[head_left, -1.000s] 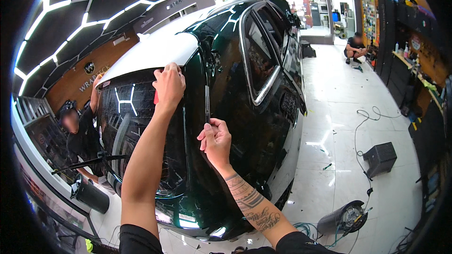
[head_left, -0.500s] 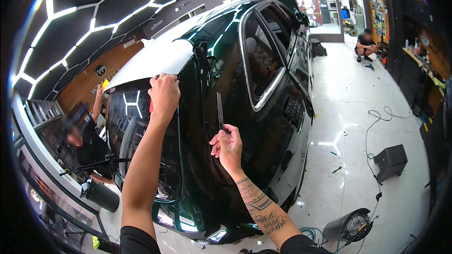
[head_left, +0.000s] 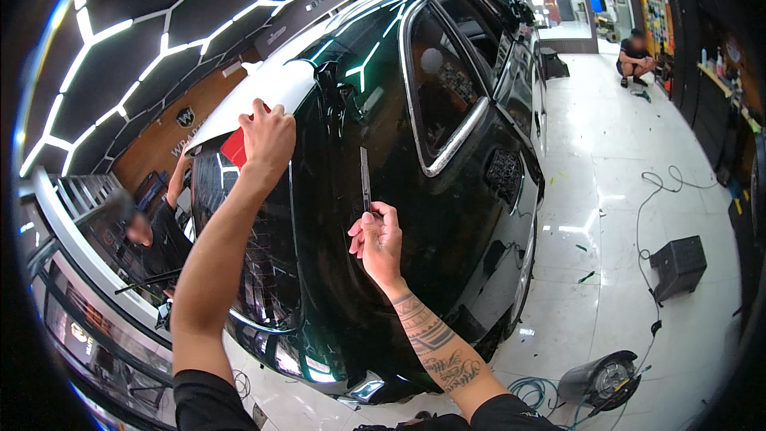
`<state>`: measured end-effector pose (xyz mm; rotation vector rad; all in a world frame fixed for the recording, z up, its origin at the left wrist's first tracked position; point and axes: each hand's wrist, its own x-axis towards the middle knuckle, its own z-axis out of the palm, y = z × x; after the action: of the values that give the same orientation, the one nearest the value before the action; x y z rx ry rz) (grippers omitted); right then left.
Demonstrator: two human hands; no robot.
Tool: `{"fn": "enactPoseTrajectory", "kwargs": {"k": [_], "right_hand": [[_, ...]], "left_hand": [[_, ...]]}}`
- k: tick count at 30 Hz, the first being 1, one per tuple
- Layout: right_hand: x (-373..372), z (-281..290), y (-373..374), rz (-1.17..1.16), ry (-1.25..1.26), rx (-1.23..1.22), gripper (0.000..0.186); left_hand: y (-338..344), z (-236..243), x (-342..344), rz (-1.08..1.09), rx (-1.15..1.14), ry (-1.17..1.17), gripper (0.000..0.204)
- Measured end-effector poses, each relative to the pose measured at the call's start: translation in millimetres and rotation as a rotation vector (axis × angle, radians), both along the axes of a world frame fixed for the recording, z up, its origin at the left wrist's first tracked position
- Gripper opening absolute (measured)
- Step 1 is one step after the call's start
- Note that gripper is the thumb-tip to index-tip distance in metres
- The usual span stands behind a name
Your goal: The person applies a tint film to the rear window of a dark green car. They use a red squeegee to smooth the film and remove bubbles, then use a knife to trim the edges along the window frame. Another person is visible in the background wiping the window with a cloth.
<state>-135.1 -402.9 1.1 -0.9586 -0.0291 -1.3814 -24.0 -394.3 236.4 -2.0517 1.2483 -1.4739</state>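
Observation:
My left hand is closed on a flat red squeegee, raised at the rear edge of the white film or panel on top of the car. The squeegee is partly hidden behind my fingers. Lower and to the right, my right hand grips a snap-off utility knife, its long blade pointing upward and apart from the body. Around both hands is the glossy black-green rear of the car, with the rear window below my left hand.
At the left a co-worker reaches up to the white edge's far corner. Another person crouches at the far right. A black box, a black bin-like container and loose cables are on the white floor.
My left hand has moved slightly left and up, and more of the red squeegee shows. My right hand has shifted a little left with the knife. The view has turned slightly.

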Motion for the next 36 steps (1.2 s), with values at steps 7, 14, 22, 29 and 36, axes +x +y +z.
{"fn": "enactPoseTrajectory", "kwargs": {"k": [7,14,22,29,36], "right_hand": [[3,-2,1,-0.019,0.013,0.002,0.029],[3,-1,2,-0.067,0.036,-0.034,0.029],[1,-1,1,-0.017,0.019,-0.006,0.028],[2,-3,0,-0.024,0.013,-0.009,0.026],[1,-2,1,-0.041,0.046,-0.014,0.024]], "left_hand": [[12,18,20,-0.161,0.161,-0.104,0.019],[37,30,34,-0.198,-0.035,0.362,0.021],[17,-1,10,-0.143,-0.183,0.462,0.024],[11,-5,25,-0.159,-0.2,0.404,0.017],[14,-14,17,-0.19,-0.236,0.232,0.016]]}}
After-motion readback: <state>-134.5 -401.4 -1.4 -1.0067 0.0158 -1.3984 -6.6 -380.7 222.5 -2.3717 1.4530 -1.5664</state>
